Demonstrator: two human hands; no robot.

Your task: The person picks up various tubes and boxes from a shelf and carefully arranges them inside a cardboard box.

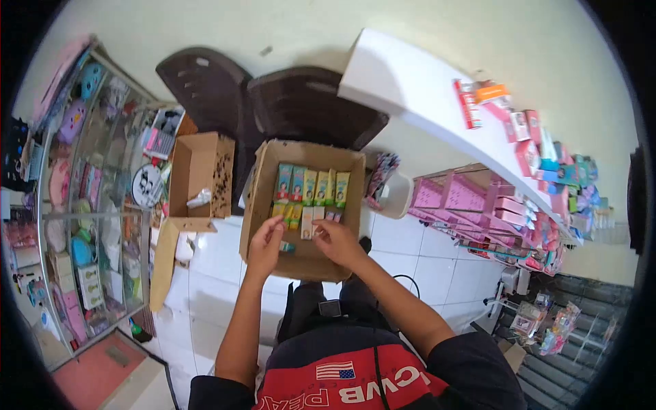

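Note:
An open cardboard box (309, 152) stands in front of me, with several small yellow, green and teal packages (316, 186) lined up inside. My left hand (266, 240) is over the box's left part, its fingers bent beside a yellow package (279, 210). Over the right part is my right hand (333, 240), fingers curled near two pale orange-white packages (307, 222). Whether either hand grips anything is too small to tell. A small teal item (287, 247) lies low in the box between the hands.
A second open cardboard box (195, 167) is to the left, beside a glass display cabinet (96, 205). Dark chairs (318, 102) stand behind. At right are a white counter (403, 75) with goods, a white bin (395, 197) and pink racks (454, 195).

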